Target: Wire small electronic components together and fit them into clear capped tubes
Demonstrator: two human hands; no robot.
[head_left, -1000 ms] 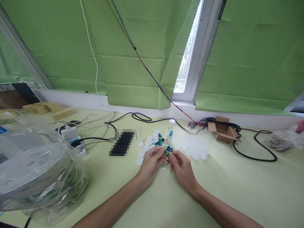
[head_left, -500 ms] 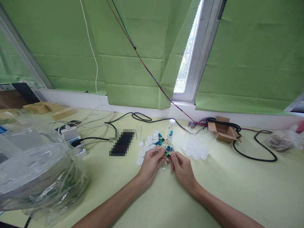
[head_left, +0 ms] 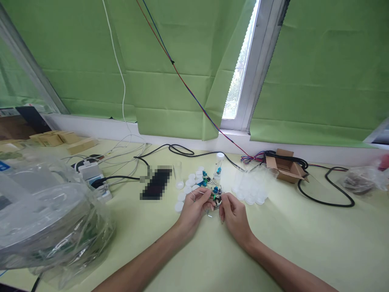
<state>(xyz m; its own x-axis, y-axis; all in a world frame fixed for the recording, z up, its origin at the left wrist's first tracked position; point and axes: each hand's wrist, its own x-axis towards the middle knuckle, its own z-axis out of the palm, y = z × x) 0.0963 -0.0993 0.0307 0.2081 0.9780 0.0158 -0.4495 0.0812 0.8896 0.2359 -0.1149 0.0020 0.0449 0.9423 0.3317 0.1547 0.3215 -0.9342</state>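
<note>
My left hand (head_left: 194,209) pinches a small green metallic part (head_left: 213,197) between thumb and fingers. A thin bent metal rod (head_left: 199,192) sticks out to the left over the same hand. Just right of the green part, my right hand (head_left: 235,214) is closed in a pinch; whatever its fingertips hold is too small to make out. A dark little piece (head_left: 218,199) shows between the hands. Behind them lies a loose pile of blue parts (head_left: 203,182) and metal pieces, partly hidden by the fingers. White round caps (head_left: 188,189) are spread left of the pile.
A clear tube with a white cap (head_left: 219,167) stands behind the pile, another clear tube (head_left: 178,176) left of it. Clear tubes (head_left: 251,188) cluster at right, near an open cardboard box (head_left: 285,167) and black cable (head_left: 326,205). A large plastic-wrapped spool (head_left: 51,219) fills the left.
My right hand has shifted slightly right, away from the green part, so more of the dark piece between the hands shows. The left hand stays in place.
</note>
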